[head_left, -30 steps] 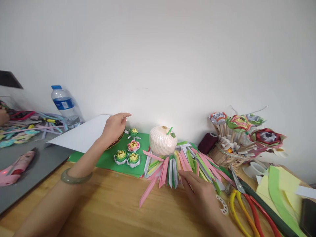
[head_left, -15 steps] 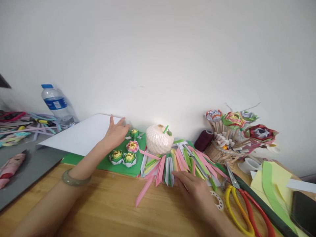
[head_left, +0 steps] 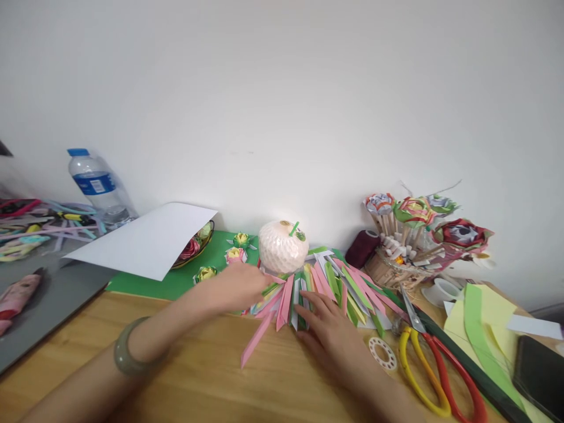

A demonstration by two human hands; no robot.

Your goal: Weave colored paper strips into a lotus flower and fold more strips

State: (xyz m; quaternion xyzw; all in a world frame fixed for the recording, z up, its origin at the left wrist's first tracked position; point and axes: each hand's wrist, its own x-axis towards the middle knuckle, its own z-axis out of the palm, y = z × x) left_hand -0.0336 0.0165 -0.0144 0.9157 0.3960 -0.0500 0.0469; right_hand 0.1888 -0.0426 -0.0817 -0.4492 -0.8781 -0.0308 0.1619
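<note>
We keep our touch light on the folded strips (head_left: 285, 302).
At the globe's (head_left: 283, 249) five o'clock, our right hand (head_left: 332, 332) lies loosely open against them; our left (head_left: 242, 286), at eight, curls, its hold hidden.

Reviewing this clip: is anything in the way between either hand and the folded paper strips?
Nothing visible is. The right hand is at the near ends of the folded paper strips, the left hand at their left side. The white dimpled ornament stands beyond both hands.
</note>
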